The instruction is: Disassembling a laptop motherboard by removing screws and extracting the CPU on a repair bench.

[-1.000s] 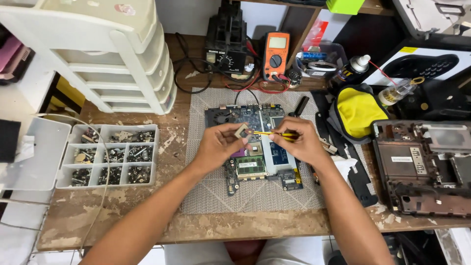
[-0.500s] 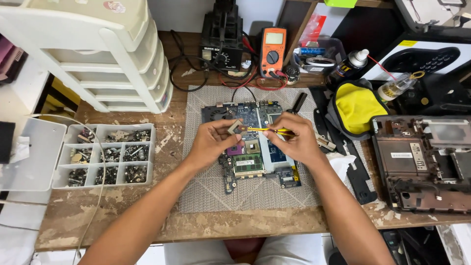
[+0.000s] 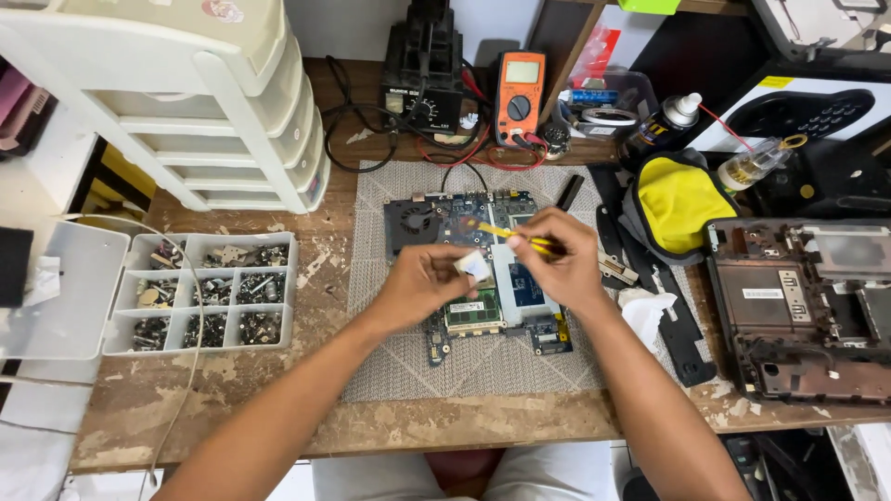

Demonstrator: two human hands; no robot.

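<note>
- Grey woven work mat (image 3: 408, 371) covers the middle of the scarred wooden bench (image 3: 232, 408); a blue laptop motherboard (image 3: 464, 223) lies flat on it, cooling fan at its far-left corner. Everything below is placed from this board.
- Left hand (image 3: 422, 283) hovers over the board's centre, thumb and fingertips pinched shut on a small pale square part (image 3: 475, 267), lifted clear of the board, probably so it can be worked on in the air.
- Right hand (image 3: 561, 264) sits just right of the left, fingers wrapped closed around a yellow-handled tool (image 3: 515, 237); what looks like its working end angles up-left, away from the part. Tip type too small to tell.
- A green memory module (image 3: 473, 311) stays seated on the board's near edge, below the left hand.
- Left of the board, off the mat: a clear compartment box of screws (image 3: 209, 297), lid swung open, within easy reach for fasteners.
- Beyond the board: black soldering station (image 3: 422, 79) and orange multimeter (image 3: 520, 93), leads trailing towards the mat.
- Right of the board: black pouch with yellow lining (image 3: 677, 199), a white tissue (image 3: 645, 311), and farther right a stripped laptop base shell (image 3: 798, 306), set aside open side up.
- Far left beyond the board: white plastic drawer unit (image 3: 213, 102).
</note>
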